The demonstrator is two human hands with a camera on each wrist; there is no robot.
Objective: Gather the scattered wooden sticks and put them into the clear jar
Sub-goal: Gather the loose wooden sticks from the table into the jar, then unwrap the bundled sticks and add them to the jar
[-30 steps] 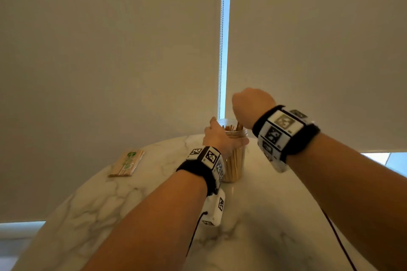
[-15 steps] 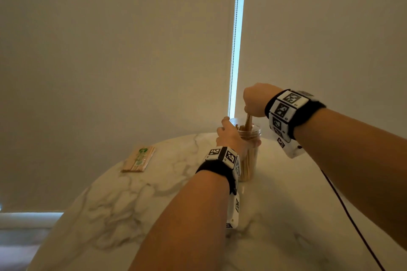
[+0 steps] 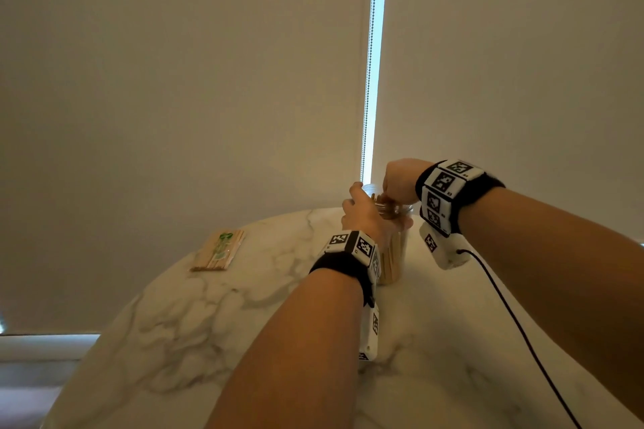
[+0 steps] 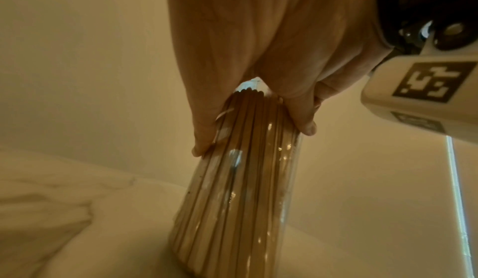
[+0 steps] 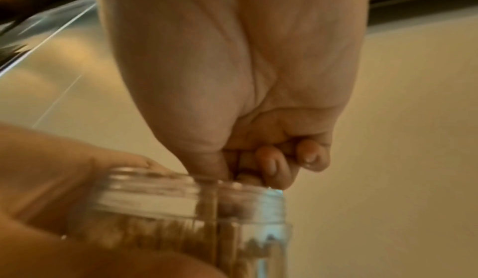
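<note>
**Both hands at the jar's mouth**

Gripping the clear jar near its top, the left hand has its fingers and thumb curled round the glass, which stands upright on the marble table. Directly above that grip, the right hand hangs over the open rim with its fingers bunched downward, their tips at the mouth; the wrist view is blurred, so whether they pinch a stick cannot be told. Behind the hands hang pale roller blinds, a bright gap between them. Inside the jar, below the left hand's hold, the wooden sticks stand packed upright against the wall. Well apart to the left of the jar lies a flat packet of sticks with a green label. A black cable trails from the right wrist's camera unit across the tabletop.
</note>
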